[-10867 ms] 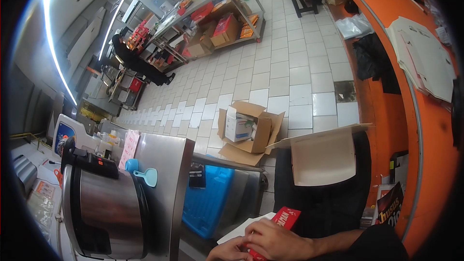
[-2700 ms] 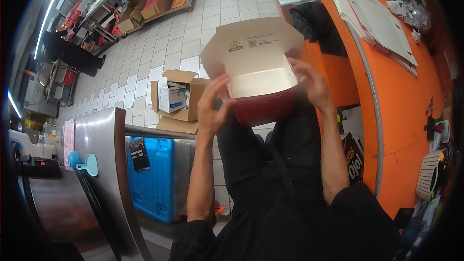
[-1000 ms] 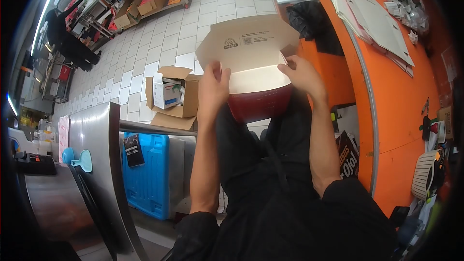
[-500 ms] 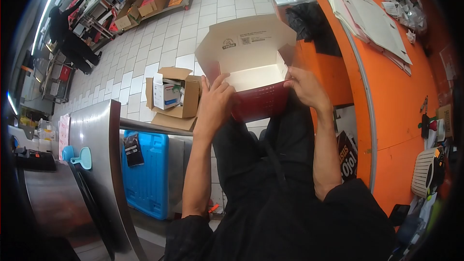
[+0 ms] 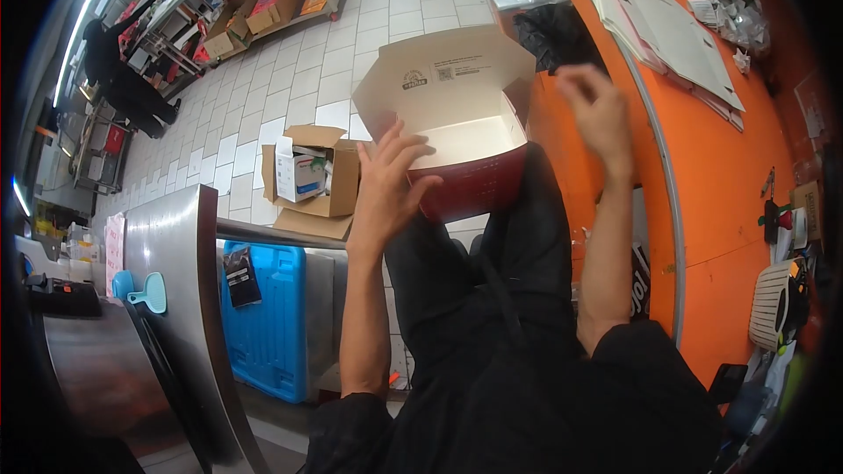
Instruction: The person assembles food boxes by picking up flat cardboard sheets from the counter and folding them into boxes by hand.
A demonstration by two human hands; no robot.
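Note:
A dark red carton [image 5: 470,189] with a cream inside rests on my lap, its lid raised and showing printed marks. My left hand [image 5: 386,189] lies against the carton's left side, fingers spread, with the fingertips over its near left corner. Off to the right of the carton, my right hand [image 5: 599,118] is raised above the orange surface and touches nothing that I can see. Its fingers are bent and blurred, so how far they are closed is unclear.
Flat white carton sheets [image 5: 672,44] lie on the orange counter [image 5: 711,193]. An opened cardboard box [image 5: 342,180] stands on the floor. On the left are a steel table [image 5: 180,237] and a blue container [image 5: 277,325]. A person [image 5: 118,79] in black stands at far shelves.
My right hand has let go of the carton's right side and moved up and to the right. My left hand's fingers have spread at the left corner.

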